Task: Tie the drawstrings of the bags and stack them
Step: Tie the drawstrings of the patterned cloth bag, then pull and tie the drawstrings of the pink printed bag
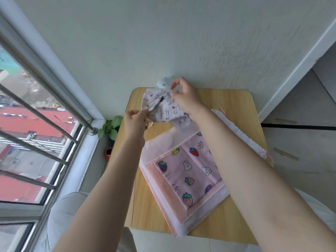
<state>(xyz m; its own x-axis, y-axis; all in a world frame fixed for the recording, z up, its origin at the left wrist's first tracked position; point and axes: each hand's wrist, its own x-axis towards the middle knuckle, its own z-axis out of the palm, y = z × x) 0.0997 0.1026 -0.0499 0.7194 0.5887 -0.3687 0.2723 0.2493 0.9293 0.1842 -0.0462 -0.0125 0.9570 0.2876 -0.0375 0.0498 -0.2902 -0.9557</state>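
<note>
1. A person sits at a small wooden table (236, 106) pushed against a pale wall, both bare arms stretched forward over it.
2. The left hand (135, 120) is held over the table's left edge; its fingers are curled, pinching the drawstring (154, 105) pulled out from the bag's gathered mouth.
3. The right hand (185, 99) is raised over the far side of the table; thumb and fingers pinch the bunched top of the same bag.
4. The bag (169, 108) between the hands is white cloth printed with small rabbits and red marks, crumpled and lifted off the tabletop at the far left corner.
5. Nearer the person lies a stack of flat bags (183, 179): a pink one printed with strawberries and rabbits on top, a plain pink layer and sheer white fabric under it.
6. Another white bag (241, 135) with pink cord lies along the table's right side, partly hidden under the right forearm.
7. A green potted plant (111, 126) in a red pot stands on the sill beside the table's left edge, next to a barred window (36, 124) looking onto red roofs.
8. I can read no brand, label or writing anywhere; the prints are pictures only.
</note>
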